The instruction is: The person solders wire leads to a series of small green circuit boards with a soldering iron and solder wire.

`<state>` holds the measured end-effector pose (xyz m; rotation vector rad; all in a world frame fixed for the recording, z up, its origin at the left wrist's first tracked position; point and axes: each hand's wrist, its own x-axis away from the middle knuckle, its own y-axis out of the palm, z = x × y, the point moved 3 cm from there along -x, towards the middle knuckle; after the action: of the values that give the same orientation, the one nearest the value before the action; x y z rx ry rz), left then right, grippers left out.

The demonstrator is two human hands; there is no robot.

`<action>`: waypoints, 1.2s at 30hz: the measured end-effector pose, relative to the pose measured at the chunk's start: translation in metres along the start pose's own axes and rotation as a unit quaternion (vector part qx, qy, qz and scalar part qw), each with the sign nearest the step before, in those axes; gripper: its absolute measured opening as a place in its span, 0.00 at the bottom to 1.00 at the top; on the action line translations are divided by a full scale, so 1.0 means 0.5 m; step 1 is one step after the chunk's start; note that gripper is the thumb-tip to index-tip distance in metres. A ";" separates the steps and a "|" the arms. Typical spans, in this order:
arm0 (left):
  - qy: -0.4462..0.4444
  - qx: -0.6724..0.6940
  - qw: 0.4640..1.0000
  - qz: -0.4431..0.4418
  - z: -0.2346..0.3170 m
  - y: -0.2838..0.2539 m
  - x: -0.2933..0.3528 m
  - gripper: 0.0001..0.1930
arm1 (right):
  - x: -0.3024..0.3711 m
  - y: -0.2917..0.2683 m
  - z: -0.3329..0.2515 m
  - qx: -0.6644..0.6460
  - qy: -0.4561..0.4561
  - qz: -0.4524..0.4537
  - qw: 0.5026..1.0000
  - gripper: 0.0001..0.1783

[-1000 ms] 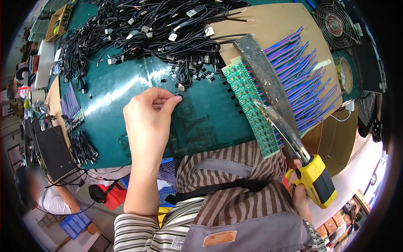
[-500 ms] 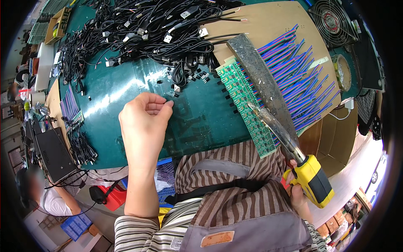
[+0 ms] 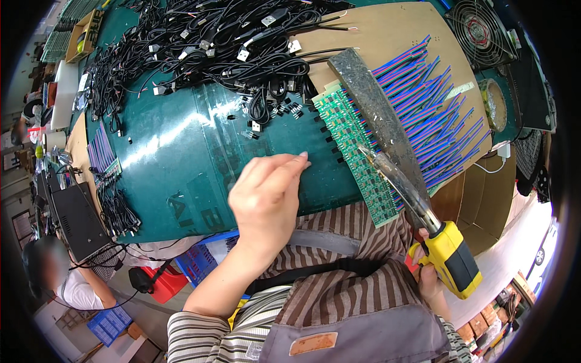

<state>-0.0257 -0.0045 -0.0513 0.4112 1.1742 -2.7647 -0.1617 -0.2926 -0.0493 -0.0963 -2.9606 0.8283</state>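
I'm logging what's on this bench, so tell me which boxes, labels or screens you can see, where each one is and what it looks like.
Cardboard box: far left of the green table, small, open, brown.
Label: on the grey apron at the person's chest, small rounded orange-brown patch.
Crate: under the table's near edge, blue plastic, slotted sides.
Screens: none in view.

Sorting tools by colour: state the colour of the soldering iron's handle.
Yellow with black, seen in the head view: soldering iron's handle, in the right hand.
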 end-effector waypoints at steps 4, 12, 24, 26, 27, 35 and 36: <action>0.069 -0.097 0.992 -0.036 0.012 0.005 0.009 0.10 | -0.007 0.005 -0.006 -0.006 0.002 0.014 1.000 0.18; 0.008 -0.069 0.992 -0.107 0.037 -0.010 -0.005 0.09 | -0.010 0.005 -0.006 -0.032 -0.013 0.041 0.999 0.18; -0.408 0.419 0.778 -0.230 0.011 0.057 -0.012 0.10 | 0.066 -0.010 0.059 -0.067 0.024 -0.105 0.992 0.38; -0.411 0.427 0.768 -0.242 0.010 0.060 -0.021 0.10 | 0.083 -0.018 0.074 -0.069 0.032 -0.095 0.993 0.38; -0.412 0.435 0.761 -0.251 0.003 0.054 -0.023 0.10 | 0.081 -0.020 0.076 -0.068 0.031 -0.098 0.992 0.38; -0.406 0.465 0.755 -0.222 -0.005 0.055 -0.010 0.10 | 0.048 -0.001 0.038 -0.010 0.031 -0.001 0.999 0.22; -0.407 0.460 0.757 -0.223 -0.004 0.055 -0.013 0.10 | 0.056 -0.005 0.048 -0.009 0.032 -0.001 0.999 0.22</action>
<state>-0.0136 -0.0225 -0.0697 -1.0801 -0.3877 -3.0660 -0.1915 -0.3051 -0.0673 -0.1189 -2.9086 0.7838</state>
